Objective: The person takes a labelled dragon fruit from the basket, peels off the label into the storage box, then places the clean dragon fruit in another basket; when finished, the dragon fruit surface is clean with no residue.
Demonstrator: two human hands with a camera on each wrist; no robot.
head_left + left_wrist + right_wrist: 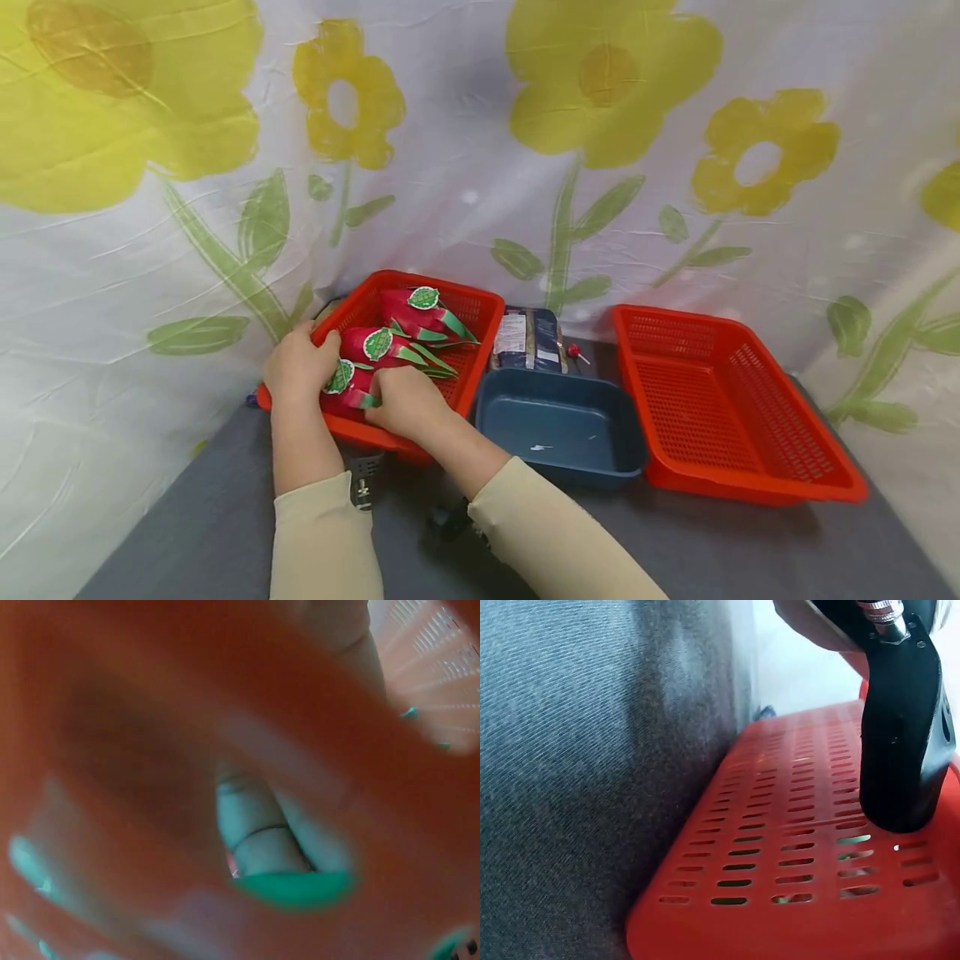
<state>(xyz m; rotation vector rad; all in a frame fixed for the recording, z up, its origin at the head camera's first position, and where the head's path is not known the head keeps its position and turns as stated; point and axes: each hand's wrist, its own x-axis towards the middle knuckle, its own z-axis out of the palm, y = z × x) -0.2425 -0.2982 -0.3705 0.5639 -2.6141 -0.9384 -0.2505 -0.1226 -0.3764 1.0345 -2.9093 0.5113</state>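
Three pink dragon fruit with green tips and round green labels lie in a row in the left red basket (480, 367). Both hands are at the nearest dragon fruit (352, 398). The left hand (296, 367) holds its left end, with the fingertips hidden; at its right end, the right hand (408, 404) pinches near the green tips with curled fingers. Behind it lie the middle dragon fruit (360, 343) and the far dragon fruit (405, 310). The left wrist view is mostly a blurred red surface, with a finger (255, 825) showing through a gap.
A blue-grey tray (558, 417) stands right of the basket, with small white scraps inside. Behind it are a dark printed package (528, 337) and a red lollipop (574, 351). Another red basket (705, 408) stands at the right. A flowered cloth (450, 200) hangs behind.
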